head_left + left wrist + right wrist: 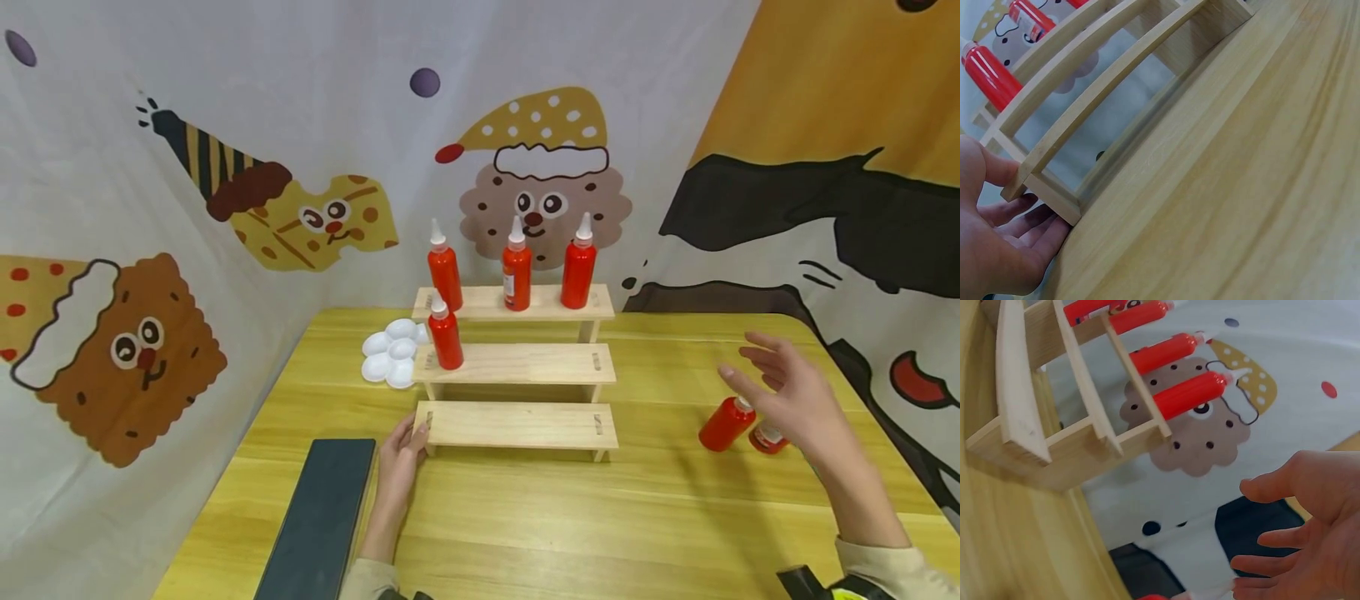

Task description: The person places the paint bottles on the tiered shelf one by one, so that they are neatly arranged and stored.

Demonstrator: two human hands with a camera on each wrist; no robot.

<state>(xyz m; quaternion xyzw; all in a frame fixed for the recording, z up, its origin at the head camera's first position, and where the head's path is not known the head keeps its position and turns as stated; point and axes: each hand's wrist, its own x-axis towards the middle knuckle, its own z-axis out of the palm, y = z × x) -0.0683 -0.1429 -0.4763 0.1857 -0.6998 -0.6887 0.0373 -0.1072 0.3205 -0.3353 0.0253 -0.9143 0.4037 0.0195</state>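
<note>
A three-tier wooden display rack (517,425) stands on the table. My left hand (397,462) grips the left end of its lowest step; in the left wrist view the thumb (1002,170) presses from above and the fingers curl beneath. The top step carries three red squeeze bottles (578,275) with white nozzle caps. One more red bottle (447,342) sits at the left of the middle step. At the right, my right hand (798,404) hovers with fingers spread, holding nothing. Below it are two red bottles (723,427) on the table, partly hidden by the hand.
A white flower-shaped paint palette (390,354) lies left of the rack. Nearer, a dark flat board (318,517) lies beside my left forearm. A cloth with cartoon cookies (300,100) hangs behind and around the table (525,517).
</note>
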